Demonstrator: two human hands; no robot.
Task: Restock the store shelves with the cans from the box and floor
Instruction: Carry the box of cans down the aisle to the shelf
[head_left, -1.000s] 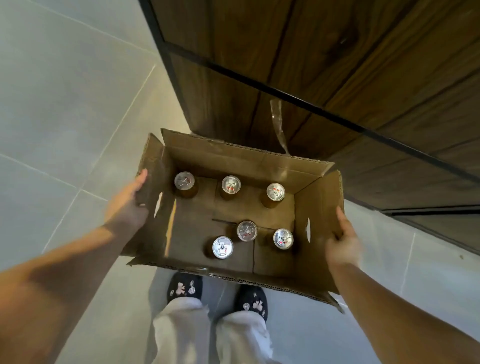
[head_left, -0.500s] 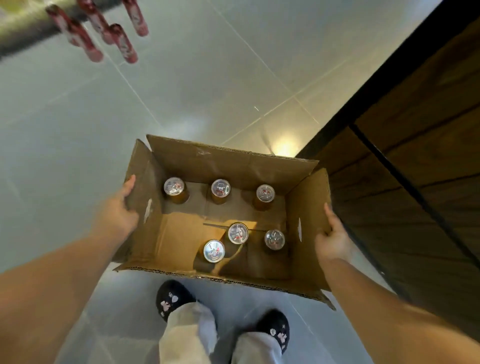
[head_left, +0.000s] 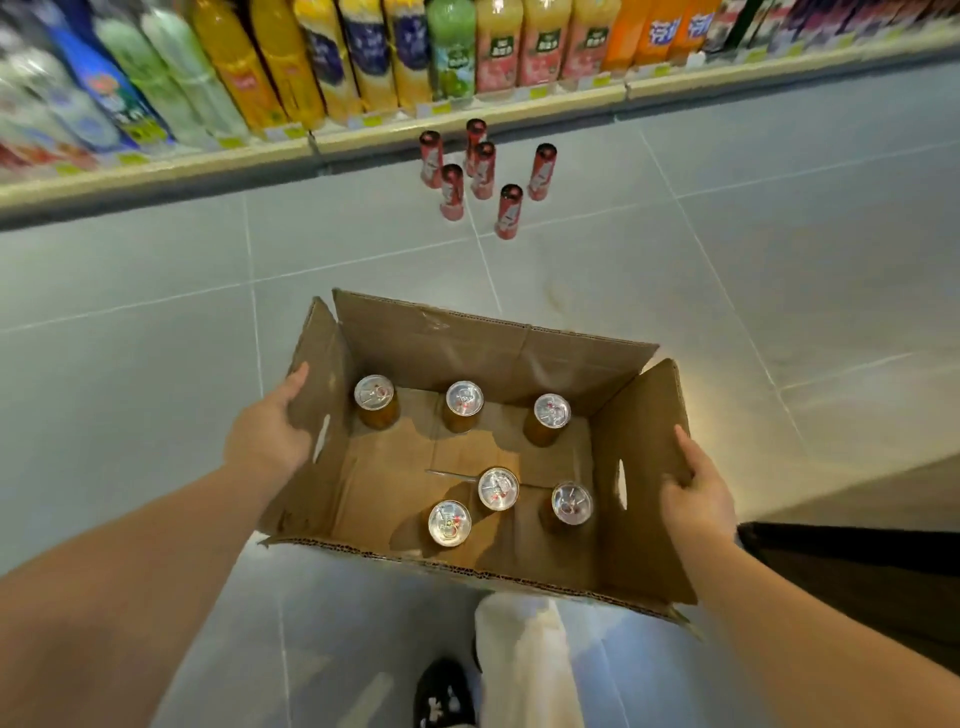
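An open cardboard box (head_left: 467, 338) is held off the floor in front of me. My left hand (head_left: 267, 434) grips its left wall and my right hand (head_left: 698, 488) grips its right wall. Inside stand several orange cans with silver tops (head_left: 464, 398), three along the far wall and three nearer me. On the grey tiled floor ahead stand several tall red cans (head_left: 509, 211) in a loose cluster, just before the store shelf (head_left: 467, 122).
The low shelf carries rows of juice and water bottles (head_left: 545, 47) with price tags on its edge. A dark wooden fixture (head_left: 857, 571) sits at my right. My trouser leg (head_left: 524, 660) and black shoe (head_left: 441, 696) show below the box.
I have turned away from the wooden fixture with the box in both hands. The shelf and the red floor cans have come into view ahead. The cans in the box kept their places.
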